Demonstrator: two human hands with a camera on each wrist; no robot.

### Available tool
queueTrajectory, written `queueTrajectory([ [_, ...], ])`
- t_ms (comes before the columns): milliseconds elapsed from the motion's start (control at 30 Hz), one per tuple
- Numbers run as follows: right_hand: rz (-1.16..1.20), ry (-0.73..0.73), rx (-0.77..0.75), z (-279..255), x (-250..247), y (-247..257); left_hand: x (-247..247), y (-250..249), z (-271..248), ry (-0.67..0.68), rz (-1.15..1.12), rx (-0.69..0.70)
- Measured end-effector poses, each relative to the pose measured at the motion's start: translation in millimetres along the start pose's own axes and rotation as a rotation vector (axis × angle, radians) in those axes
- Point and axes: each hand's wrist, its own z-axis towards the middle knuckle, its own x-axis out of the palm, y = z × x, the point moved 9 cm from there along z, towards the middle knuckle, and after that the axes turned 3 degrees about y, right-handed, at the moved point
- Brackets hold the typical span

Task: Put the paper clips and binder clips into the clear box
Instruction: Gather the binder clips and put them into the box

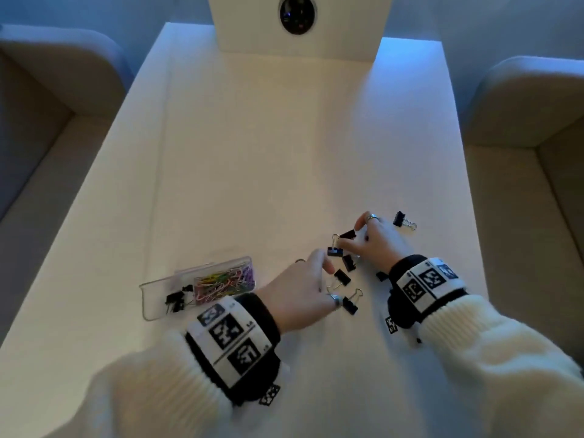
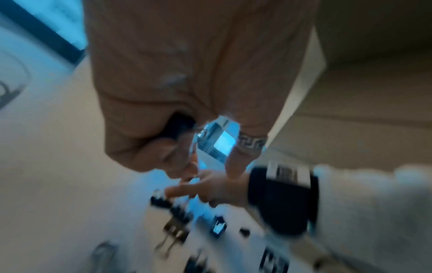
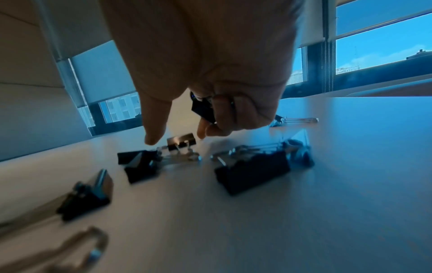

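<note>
Right hand (image 3: 210, 77) fingers curled round a binder clip (image 3: 204, 110), left hand (image 2: 187, 83) fingers curled round something dark.

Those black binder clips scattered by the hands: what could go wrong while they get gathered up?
1. The right hand already holds a black binder clip in its curled fingers while reaching for another; grabbing more might make one slip.
2. One black clip with wire handles lies apart beyond the right hand and could be overlooked.
3. The clear plastic box sits off to the left, so clips might drop on the way.
</note>
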Motion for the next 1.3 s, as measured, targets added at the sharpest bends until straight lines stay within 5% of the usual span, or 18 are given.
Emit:
queueTrajectory([
  [133, 0.012, -0.017, 0.005, 1, 0, -4, 20, 27, 14, -0.153, 0.333, -0.116],
  [333, -0.095, -0.05, -0.033, -8, -5, 3, 24, 40, 26, -0.219, 0.465, -0.169],
  [767, -0.239, -0.086, -0.036, -14, -8, 9, 27, 53, 15, -0.264, 0.414, -0.198],
  [900, 0.007, -0.084, -0.098, -28, -15, 11, 23, 50, 14, -0.219, -0.055, -0.115],
  [1067, 0.222, -0.036, -0.381, -75, -29, 55, 28, 38, 8, -0.032, -1.269, -0.094],
  [1300, 0.029, 0.023, -0.72, -131, -24, 125, 18, 23, 10, 0.036, -1.613, 0.001],
])
